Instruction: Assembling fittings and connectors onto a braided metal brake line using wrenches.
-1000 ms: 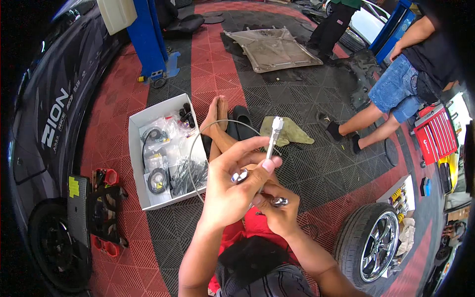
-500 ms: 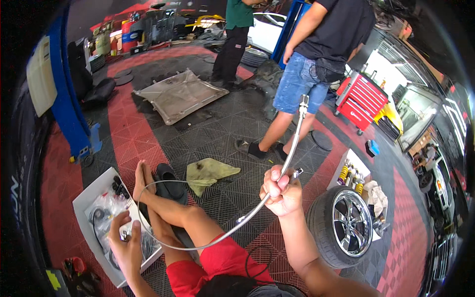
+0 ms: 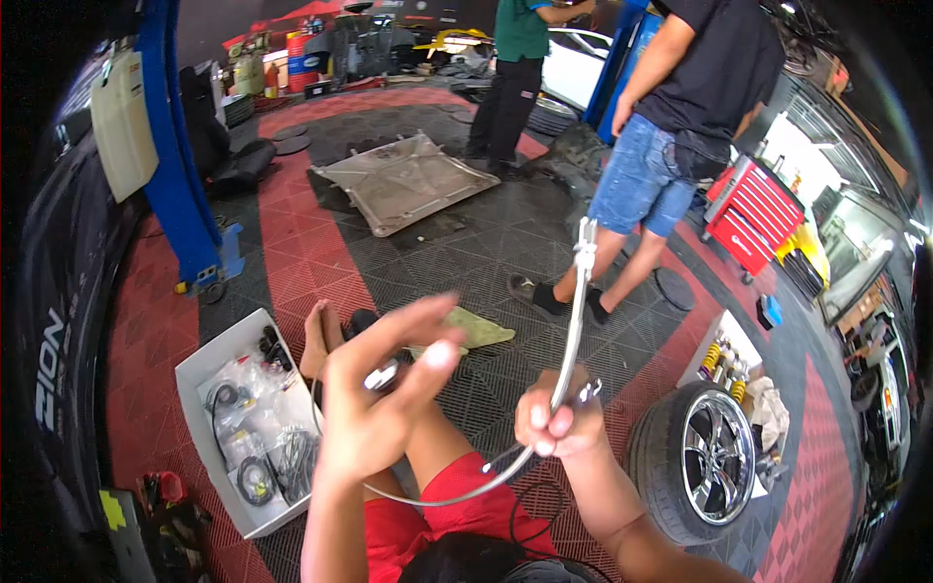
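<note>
My right hand (image 3: 556, 418) is closed around a thin silvery braided hose (image 3: 571, 340), whose end with a metal fitting (image 3: 585, 243) points up. A second shiny metal piece (image 3: 589, 391) shows beside its fingers. The hose loops down over my lap and passes behind my left hand (image 3: 374, 408). That hand is raised to the left of the hose, thumb and index finger apart and blurred. A small shiny metal fitting (image 3: 381, 377) sits within it, apparently held by the curled fingers, which are partly hidden.
A white box (image 3: 209, 447) with bags and coiled lines lies left, a chrome-rimmed wheel (image 3: 695, 457) right. Behind the wheel is a box with yellow-spring coilovers (image 3: 724, 364). A yellowish cloth (image 3: 481, 330) lies ahead. Two people stand beyond, near a red tool cabinet (image 3: 753, 214).
My left hand has risen and moved right, from over the white box toward the hose. My right hand still grips the hose, now slightly lower. The view has shifted left.
</note>
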{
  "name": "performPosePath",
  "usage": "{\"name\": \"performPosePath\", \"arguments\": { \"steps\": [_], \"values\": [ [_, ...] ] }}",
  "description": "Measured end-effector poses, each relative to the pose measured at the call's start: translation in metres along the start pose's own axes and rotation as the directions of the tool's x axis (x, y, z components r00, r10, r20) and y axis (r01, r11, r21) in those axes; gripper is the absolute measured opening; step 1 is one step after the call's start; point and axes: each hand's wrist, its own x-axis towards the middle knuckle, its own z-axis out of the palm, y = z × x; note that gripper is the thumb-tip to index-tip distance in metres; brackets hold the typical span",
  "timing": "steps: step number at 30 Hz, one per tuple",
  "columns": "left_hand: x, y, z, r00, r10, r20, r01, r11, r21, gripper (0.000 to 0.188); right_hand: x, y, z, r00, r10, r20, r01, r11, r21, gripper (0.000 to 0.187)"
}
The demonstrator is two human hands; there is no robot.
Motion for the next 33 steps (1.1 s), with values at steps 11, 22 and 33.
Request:
{"name": "performPosePath", "arguments": {
  "steps": [11,22,33],
  "values": [
    [0.025,-0.006,0.005,0.971,0.229,0.067,-0.187,0.905,-0.382,0.036,-0.005,0.044,0.020,0.996,0.079,0.035,-0.079,0.997,-0.003,0.024],
    [0.019,-0.015,0.004,0.993,0.096,0.072,-0.054,0.895,-0.444,0.032,-0.008,0.043,0.024,0.992,0.118,-0.034,-0.121,0.988,-0.097,0.024],
    [0.017,-0.018,-0.002,0.995,0.035,0.094,0.036,0.748,-0.662,0.028,-0.009,0.053,0.028,0.981,0.127,-0.147,-0.136,0.989,-0.060,0.030]
  ]
}}
